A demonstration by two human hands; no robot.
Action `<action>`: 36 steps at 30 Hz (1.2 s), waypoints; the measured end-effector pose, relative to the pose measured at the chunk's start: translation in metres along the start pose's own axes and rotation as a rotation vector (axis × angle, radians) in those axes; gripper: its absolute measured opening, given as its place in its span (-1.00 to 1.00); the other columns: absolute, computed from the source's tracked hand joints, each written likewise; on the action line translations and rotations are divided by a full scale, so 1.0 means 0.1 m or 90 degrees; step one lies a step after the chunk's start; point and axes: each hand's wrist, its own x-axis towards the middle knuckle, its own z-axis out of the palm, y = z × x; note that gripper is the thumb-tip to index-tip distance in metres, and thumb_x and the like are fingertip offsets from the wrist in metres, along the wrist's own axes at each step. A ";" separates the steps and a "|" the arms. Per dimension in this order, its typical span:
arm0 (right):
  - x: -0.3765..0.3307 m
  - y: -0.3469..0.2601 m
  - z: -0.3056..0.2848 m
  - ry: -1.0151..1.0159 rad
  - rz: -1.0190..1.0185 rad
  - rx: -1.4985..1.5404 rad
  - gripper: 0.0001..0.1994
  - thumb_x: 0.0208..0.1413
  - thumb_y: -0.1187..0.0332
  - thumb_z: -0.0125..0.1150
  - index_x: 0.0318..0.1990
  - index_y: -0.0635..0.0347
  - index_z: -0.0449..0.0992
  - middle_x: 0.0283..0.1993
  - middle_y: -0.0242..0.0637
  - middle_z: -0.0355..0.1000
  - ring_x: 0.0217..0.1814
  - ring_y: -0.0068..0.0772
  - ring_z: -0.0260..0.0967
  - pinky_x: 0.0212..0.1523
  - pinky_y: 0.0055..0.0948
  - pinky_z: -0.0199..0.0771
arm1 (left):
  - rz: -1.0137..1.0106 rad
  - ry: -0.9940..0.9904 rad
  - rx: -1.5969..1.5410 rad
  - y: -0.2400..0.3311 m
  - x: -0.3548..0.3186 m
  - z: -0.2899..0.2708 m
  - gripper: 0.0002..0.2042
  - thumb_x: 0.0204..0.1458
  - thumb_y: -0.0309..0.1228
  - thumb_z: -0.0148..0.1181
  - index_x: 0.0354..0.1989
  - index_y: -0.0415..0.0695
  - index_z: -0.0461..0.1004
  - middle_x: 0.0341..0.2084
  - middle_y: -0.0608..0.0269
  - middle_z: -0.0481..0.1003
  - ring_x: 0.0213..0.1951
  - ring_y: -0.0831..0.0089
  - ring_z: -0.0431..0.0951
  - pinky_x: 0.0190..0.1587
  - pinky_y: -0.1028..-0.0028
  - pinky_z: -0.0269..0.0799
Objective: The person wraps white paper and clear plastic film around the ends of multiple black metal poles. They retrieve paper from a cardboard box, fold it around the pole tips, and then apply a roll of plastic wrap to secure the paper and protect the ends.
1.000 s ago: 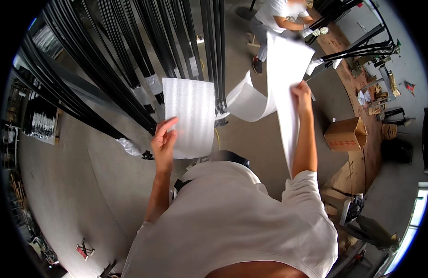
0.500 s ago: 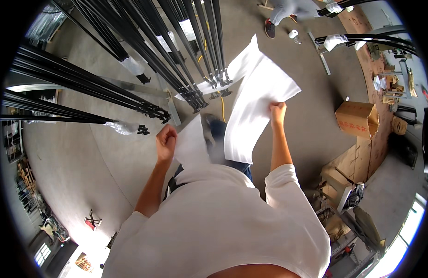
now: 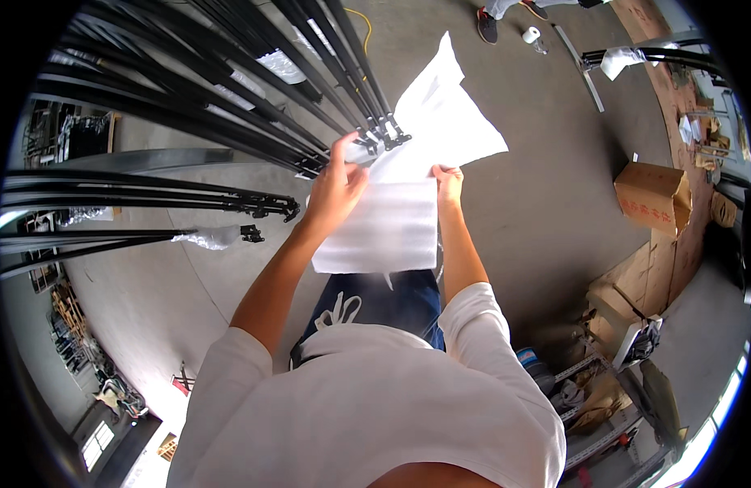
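A white foam sheet [image 3: 384, 232] hangs in front of my legs, and its far part rises to a peak beside the ends of a bundle of black rods [image 3: 343, 81]. My right hand [image 3: 449, 183] pinches the sheet's right edge. My left hand [image 3: 335, 191] is over the sheet's left side, close to the rod tips, its thumb and fingers apart and slightly curved. Part of the sheet and some rod ends are hidden behind that hand.
More black rods [image 3: 148, 195] stick out at the left, some with clear plastic wrap [image 3: 209, 237] on them. A cardboard box [image 3: 650, 198] stands at the right. Farther off are a white roll [image 3: 531, 35], a metal bar [image 3: 579, 69] and another person's shoe [image 3: 487, 26].
My left hand has moved up and right to the rod tips, its fingers opening. My right hand has come inward with the sheet, which now lies flatter across the front of me.
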 end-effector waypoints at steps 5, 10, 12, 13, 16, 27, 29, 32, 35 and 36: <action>-0.02 -0.19 0.17 0.075 -0.039 -0.063 -0.97 -0.12 0.57 0.09 -0.46 0.33 0.41 -0.51 -0.30 0.38 -0.51 -0.57 0.27 -0.45 -0.63 0.26 | -0.070 -0.066 0.204 -0.23 0.07 0.25 -0.67 -0.13 -0.30 0.06 -0.15 -0.09 0.24 -0.67 0.19 0.41 -0.56 0.21 0.44 -0.44 0.33 0.30; 0.06 -0.06 0.17 0.093 -0.090 -0.101 -0.94 -0.12 0.59 0.01 -0.48 0.31 0.42 -0.54 -0.30 0.38 -0.54 -0.55 0.28 -0.49 -0.58 0.28 | -0.233 -0.094 0.120 -0.43 0.27 0.57 -0.45 -0.22 -0.13 0.17 -0.10 -0.24 0.22 -0.58 0.10 0.44 -0.43 0.22 0.47 -0.33 0.34 0.32; 0.01 -0.17 0.18 -0.010 0.032 -0.176 -0.94 -0.10 0.55 0.01 -0.49 0.31 0.42 -0.55 -0.31 0.38 -0.54 -0.55 0.29 -0.51 -0.59 0.28 | -0.161 -0.001 0.071 -0.71 0.35 0.76 -0.41 -0.24 -0.11 0.19 -0.09 -0.27 0.21 -0.57 0.09 0.44 -0.43 0.23 0.47 -0.32 0.33 0.32; -0.02 -0.20 0.17 -0.063 0.092 -0.214 -0.94 -0.10 0.54 0.01 -0.49 0.31 0.42 -0.56 -0.32 0.38 -0.53 -0.55 0.30 -0.52 -0.59 0.28 | -0.124 0.046 0.045 -0.86 0.39 0.87 -0.39 -0.25 -0.10 0.19 -0.09 -0.28 0.20 -0.56 0.08 0.44 -0.43 0.24 0.47 -0.32 0.33 0.32; 0.12 0.06 0.03 0.005 0.195 0.275 -0.79 -0.13 0.48 0.07 -0.28 0.30 0.31 -0.40 -0.22 0.25 -0.35 -0.50 0.21 -0.36 -0.52 0.28 | -0.237 0.079 0.005 -0.60 0.50 0.90 -0.66 -0.17 -0.17 0.11 -0.43 -0.26 0.39 -0.74 0.20 0.40 -0.63 0.31 0.43 -0.45 0.35 0.29; -0.02 -1.60 1.05 -0.501 -0.847 -0.997 -0.60 -0.39 0.65 0.07 -0.27 0.05 0.34 -0.16 -0.50 0.28 0.05 -0.38 0.09 0.06 -0.02 -0.02 | -0.184 0.199 -0.043 -1.00 0.52 1.10 -0.77 -0.03 -0.31 0.04 -0.48 -0.27 0.44 -0.87 0.40 0.21 -0.79 0.64 0.18 -0.71 0.56 0.06; 0.08 -1.57 1.09 -0.545 -0.890 -1.009 -0.68 -0.37 0.63 0.04 -0.33 0.13 0.29 -0.27 -0.45 0.29 -0.06 -0.43 0.15 0.11 -0.01 -0.08 | -0.208 0.206 -0.133 -1.01 0.52 1.12 -0.73 -0.04 -0.29 0.02 -0.60 -0.27 0.39 -0.89 0.33 0.18 -0.79 0.55 0.17 -0.69 0.51 0.05; 0.15 -1.53 1.11 -0.585 -0.917 -0.987 -0.79 -0.30 0.56 0.02 -0.39 0.16 0.29 -0.42 -0.37 0.28 -0.22 -0.42 0.19 0.09 -0.10 -0.05 | -0.228 0.222 -0.179 -0.93 0.50 1.10 -0.57 -0.05 -0.24 -0.03 -0.85 -0.28 0.24 -0.94 0.19 0.16 -0.81 0.42 0.18 -0.66 0.37 0.08; 0.20 -1.45 1.01 -0.564 -0.911 -1.054 -0.75 -0.28 0.39 0.17 -0.38 0.12 0.27 -0.46 -0.42 0.26 -0.25 -0.39 0.19 -0.02 -0.14 0.01 | -0.227 0.235 -0.234 -1.00 0.49 1.12 -0.61 -0.04 -0.25 -0.01 -0.82 -0.24 0.24 -0.93 0.28 0.14 -0.81 0.54 0.15 -0.69 0.44 0.04; 0.20 -1.38 0.97 -0.522 -0.903 -1.036 -0.80 -0.28 0.39 0.17 -0.43 0.08 0.30 -0.48 -0.43 0.26 -0.27 -0.41 0.18 -0.08 -0.25 0.03 | -0.231 0.235 -0.272 -0.99 0.48 1.11 -0.62 -0.04 -0.25 0.00 -0.80 -0.22 0.25 -0.91 0.32 0.14 -0.80 0.58 0.15 -0.70 0.47 0.03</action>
